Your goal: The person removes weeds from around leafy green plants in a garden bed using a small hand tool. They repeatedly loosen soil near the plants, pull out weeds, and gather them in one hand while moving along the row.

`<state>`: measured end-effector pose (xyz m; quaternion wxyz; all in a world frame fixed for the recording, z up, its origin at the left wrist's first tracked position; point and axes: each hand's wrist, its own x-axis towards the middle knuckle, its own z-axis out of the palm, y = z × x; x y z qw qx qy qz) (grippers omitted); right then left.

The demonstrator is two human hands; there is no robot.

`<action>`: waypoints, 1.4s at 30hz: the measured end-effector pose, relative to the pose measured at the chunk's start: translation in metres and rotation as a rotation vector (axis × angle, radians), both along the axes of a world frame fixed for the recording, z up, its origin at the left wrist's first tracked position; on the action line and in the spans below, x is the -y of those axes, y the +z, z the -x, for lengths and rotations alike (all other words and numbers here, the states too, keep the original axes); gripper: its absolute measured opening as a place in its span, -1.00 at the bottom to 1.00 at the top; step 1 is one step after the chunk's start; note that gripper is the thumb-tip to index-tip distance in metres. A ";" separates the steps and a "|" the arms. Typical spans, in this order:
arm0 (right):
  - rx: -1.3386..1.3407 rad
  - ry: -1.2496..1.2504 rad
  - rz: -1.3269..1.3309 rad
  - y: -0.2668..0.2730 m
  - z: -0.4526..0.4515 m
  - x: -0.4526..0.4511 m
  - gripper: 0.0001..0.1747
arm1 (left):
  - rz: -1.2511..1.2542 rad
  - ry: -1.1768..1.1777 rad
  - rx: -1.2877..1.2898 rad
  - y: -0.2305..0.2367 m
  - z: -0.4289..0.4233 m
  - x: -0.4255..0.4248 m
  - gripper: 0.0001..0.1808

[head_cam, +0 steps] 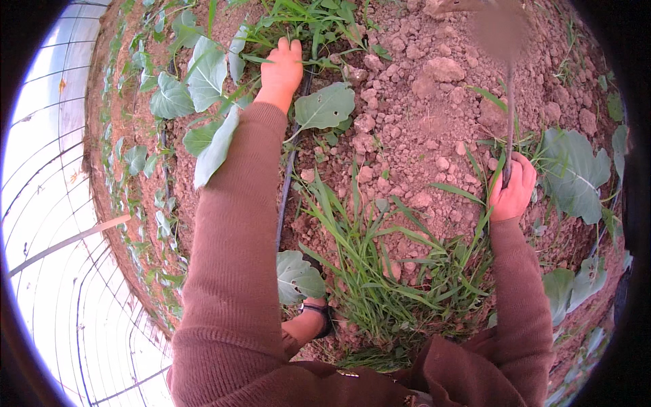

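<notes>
My left hand (282,74) reaches into a clump of green grass and low weeds (310,23) at the top of the view. Its fingers are curled around some stems, and the fingertips are partly hidden. A broad-leaved cabbage-like seedling (206,74) stands left of that hand, and another holed leaf (325,107) lies to its lower right. On the right, my right hand (512,188) is closed around a thin dark handle (510,117), which points up and away from me. The handle's far end runs into a blurred patch, so what it bears is unclear.
A black drip line (287,188) runs along the bed beneath my left arm. Long grass (366,259) grows between my arms on cloddy brown soil (407,137). More leafy plants (577,173) stand at right. A translucent sheet wall with bars (56,203) borders the left, and a sandalled foot (310,320) shows below.
</notes>
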<state>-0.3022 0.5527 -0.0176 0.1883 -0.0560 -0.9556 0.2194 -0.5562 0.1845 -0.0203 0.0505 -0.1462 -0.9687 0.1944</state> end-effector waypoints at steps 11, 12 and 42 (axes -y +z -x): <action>-0.021 0.007 -0.004 -0.003 0.001 0.001 -0.80 | -0.140 -0.104 0.312 0.016 -0.003 0.018 -0.79; -0.019 0.005 -0.004 -0.002 0.001 0.001 -0.80 | -0.166 -0.160 0.299 0.015 -0.004 0.024 -0.74; 0.000 0.006 -0.003 -0.001 0.002 0.002 -0.79 | 0.063 -0.176 -0.277 -0.012 0.020 0.037 -0.82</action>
